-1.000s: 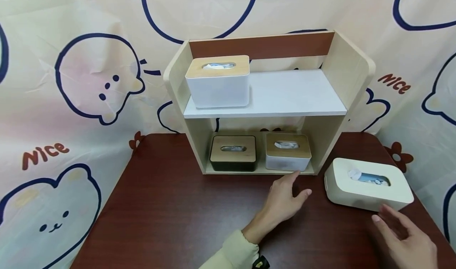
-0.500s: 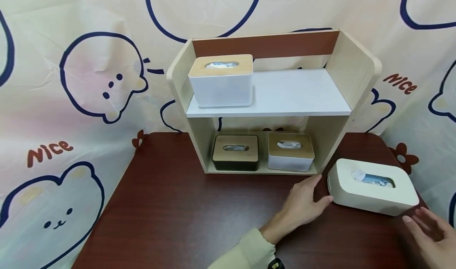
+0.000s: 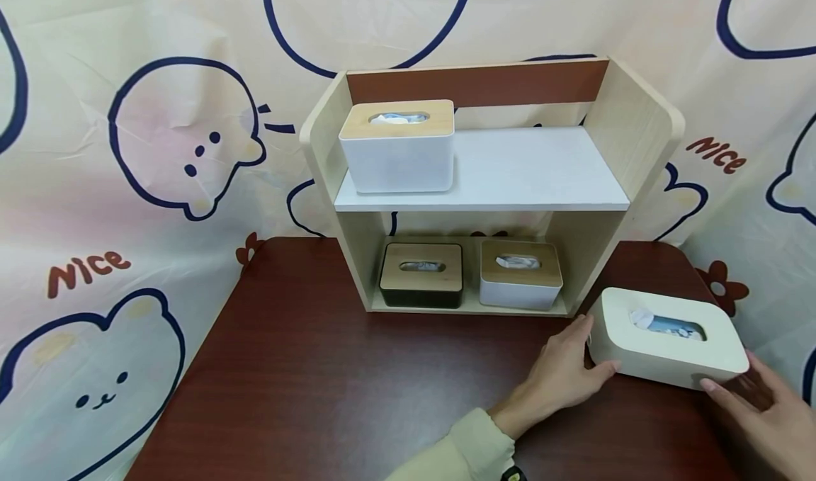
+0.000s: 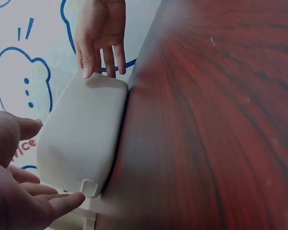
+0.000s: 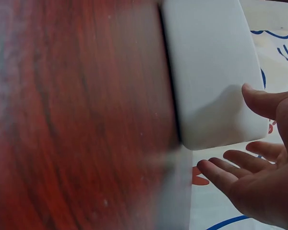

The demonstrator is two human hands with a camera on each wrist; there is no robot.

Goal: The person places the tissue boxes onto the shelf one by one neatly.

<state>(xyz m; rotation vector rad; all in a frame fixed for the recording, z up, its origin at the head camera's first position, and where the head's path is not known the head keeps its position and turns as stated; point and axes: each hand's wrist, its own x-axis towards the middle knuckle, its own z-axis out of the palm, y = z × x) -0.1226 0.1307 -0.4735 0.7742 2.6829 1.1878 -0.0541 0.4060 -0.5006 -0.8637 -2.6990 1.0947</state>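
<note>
A cream-white tissue box (image 3: 656,359) lies on the table at the right, with tissue showing in its oval slot. My left hand (image 3: 564,376) is at its left end, fingers extended along that end and thumb by the front face. At the opposite end is my right hand (image 3: 768,414), its thumb at the front corner and its fingers spread beyond the end. The left wrist view has the box (image 4: 81,124) between both hands. In the right wrist view, straight fingers of the right hand (image 5: 259,182) stand just off the box (image 5: 213,62); whether the thumb touches is unclear.
A two-tier wooden shelf (image 3: 640,116) stands at the back of the dark brown table (image 3: 306,389). On its upper board is a wood-lidded tissue box (image 3: 401,162). Below sit a black-based tissue box (image 3: 421,283) and a white-based tissue box (image 3: 519,283).
My left hand has moved right, from in front of the shelf to the cream-white tissue box's left end. My right hand has shifted right, round to its right end. The box appears still.
</note>
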